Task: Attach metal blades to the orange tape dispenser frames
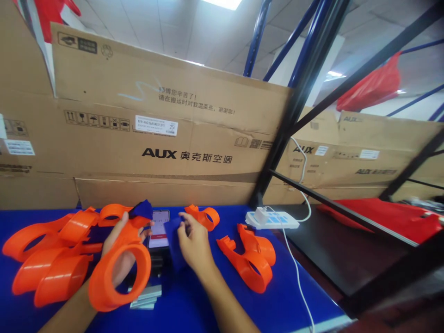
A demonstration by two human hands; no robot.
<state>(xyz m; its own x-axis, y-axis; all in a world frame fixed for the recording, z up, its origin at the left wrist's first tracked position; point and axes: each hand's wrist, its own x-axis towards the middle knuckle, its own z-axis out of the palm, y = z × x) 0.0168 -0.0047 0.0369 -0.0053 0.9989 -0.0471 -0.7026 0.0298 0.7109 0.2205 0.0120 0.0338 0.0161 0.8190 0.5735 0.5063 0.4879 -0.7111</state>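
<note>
My left hand (124, 267) is closed around an orange plastic ring with a handle (144, 266). The ring faces me, and a dark blue piece (144, 209) sits at the far end of its handle. Between the fingertips of my right hand (194, 246) is a thin dark blue sheet (175, 243), which hangs down toward the table. A phone with a lit screen (159, 227) stands between the two hands. Just below it are a black object (157, 266), partly hidden, and a small stack of pale grey strips (147, 296).
Several similar orange rings (64, 275) crowd the left of the blue table (222, 310); others (256, 273) lie at the right. A white power strip (289, 223) with a white cable (294, 268) is beside a black rack post (258, 196). Cardboard (194, 129) walls the back.
</note>
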